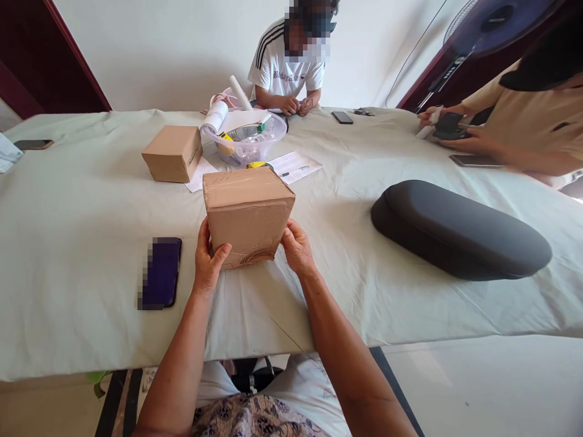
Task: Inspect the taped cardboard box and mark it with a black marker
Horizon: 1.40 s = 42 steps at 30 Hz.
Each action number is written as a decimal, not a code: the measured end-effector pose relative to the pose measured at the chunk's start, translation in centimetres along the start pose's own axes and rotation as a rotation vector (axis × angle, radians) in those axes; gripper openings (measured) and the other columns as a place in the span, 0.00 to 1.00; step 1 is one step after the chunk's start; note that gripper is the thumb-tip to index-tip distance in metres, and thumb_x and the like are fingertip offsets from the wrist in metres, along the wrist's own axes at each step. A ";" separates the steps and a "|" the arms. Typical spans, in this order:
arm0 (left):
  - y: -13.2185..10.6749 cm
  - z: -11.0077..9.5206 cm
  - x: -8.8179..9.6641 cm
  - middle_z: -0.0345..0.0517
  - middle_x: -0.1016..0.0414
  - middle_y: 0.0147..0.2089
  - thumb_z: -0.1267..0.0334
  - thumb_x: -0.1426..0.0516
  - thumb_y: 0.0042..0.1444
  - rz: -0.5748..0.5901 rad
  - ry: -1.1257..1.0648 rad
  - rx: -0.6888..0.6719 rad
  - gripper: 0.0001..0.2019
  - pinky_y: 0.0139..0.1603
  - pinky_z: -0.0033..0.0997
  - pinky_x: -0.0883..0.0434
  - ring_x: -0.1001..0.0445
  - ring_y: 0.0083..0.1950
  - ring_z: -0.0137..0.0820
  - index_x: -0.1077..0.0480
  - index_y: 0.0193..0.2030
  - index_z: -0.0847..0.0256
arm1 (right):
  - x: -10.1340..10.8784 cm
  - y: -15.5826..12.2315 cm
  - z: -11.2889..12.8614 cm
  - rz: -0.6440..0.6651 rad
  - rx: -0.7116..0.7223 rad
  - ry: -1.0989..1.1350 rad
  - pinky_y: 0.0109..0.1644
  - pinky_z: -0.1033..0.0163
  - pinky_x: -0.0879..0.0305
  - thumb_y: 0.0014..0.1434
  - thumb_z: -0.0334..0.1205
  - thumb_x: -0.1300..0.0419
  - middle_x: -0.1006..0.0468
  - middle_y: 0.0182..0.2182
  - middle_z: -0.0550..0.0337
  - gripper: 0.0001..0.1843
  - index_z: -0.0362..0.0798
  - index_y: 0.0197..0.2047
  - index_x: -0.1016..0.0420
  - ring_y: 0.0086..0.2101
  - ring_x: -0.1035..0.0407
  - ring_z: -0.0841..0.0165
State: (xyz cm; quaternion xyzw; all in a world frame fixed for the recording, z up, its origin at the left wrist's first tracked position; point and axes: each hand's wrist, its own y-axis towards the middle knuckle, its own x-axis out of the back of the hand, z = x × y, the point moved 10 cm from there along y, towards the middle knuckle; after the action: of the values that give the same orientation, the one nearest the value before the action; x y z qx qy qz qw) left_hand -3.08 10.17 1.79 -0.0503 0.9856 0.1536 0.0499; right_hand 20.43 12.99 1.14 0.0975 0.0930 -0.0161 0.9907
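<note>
A taped brown cardboard box stands on the cloth-covered table right in front of me. My left hand grips its lower left corner, thumb across the front face. My right hand presses against its lower right side, fingers curled round the edge. Both hands hold the box between them.
A dark phone lies left of my left hand. A second cardboard box, a clear bowl with tools and papers sit behind. A large black case lies at right. Two other people sit at the far and right sides.
</note>
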 end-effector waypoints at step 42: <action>-1.3 -1.0 0.2 0.58 0.36 0.73 0.53 0.26 0.42 -0.225 0.435 0.010 0.54 0.73 0.50 0.37 0.35 0.73 0.48 0.48 0.74 0.53 | -2.5 -3.0 0.0 -0.001 -0.112 -0.289 0.50 0.50 0.26 0.54 0.57 0.30 0.26 0.59 0.49 0.29 0.54 0.53 0.33 0.61 0.32 0.52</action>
State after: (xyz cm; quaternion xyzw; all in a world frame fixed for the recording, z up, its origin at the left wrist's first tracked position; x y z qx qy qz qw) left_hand -3.18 8.59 2.37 -0.1913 0.9621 0.1276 -0.1465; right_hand 17.84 10.03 1.06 0.0385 -0.0499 -0.0252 0.9977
